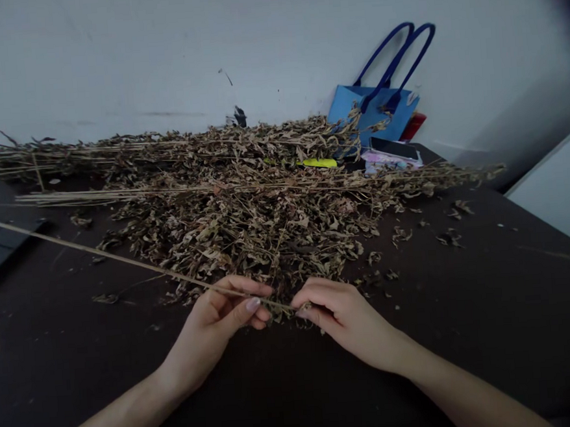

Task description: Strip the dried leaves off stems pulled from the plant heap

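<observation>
A long, thin dried plant stem (137, 263) slants from the left edge of the view down to both hands. My left hand (224, 318) is closed round it, thumb on top. At the stem's right end, the fingers of my right hand (341, 317) are pinched together by some dried leaves; fingertips partly hidden, they seem to grip the leafy tip. Just beyond the hands spreads a heap of loose, curled dried leaves (247, 235). A bundle of leafy dried stems (166, 192) lies across that heap.
More dried stems (163, 147) are piled along the wall. A blue bag (348, 108) with dark blue handles stands at the back right, near a phone (395, 148) and a yellow object (319, 163). A dark flat object (4, 249) lies at the left of the dark table (491, 309).
</observation>
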Available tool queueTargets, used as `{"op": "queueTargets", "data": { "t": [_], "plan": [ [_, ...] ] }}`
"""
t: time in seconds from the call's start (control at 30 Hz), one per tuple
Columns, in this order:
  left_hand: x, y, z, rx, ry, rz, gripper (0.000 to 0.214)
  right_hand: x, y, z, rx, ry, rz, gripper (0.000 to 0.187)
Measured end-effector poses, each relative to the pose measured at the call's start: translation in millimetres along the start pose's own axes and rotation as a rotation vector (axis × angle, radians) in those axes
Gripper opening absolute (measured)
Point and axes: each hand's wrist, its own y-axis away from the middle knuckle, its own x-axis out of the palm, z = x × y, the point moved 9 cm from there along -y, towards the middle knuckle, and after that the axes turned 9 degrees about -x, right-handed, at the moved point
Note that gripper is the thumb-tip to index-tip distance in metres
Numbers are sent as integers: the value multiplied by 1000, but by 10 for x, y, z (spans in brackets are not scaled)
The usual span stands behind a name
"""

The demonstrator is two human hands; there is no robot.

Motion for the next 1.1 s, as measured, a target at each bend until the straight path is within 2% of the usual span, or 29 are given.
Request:
{"op": "queueTargets", "data": {
  "t": [0.2,0.53,0.7,0.83,1.1],
  "plan": [
    [14,-37,77,-30,121,-26,7,30,-14,-53,8,2,-9,15],
    [25,-12,-21,28,-63,-39,7,112,-2,-64,-27,91,67,19],
    [44,8,-73,53,-159,-42,10,141,9,-26,-95,39,190,25],
    [63,14,-70,54,-168,-27,8,159,23,13,-124,72,254,29],
    [53,-5,-60,46,-162,-21,4,189,36,19,-131,105,298,31]
  ]
}}
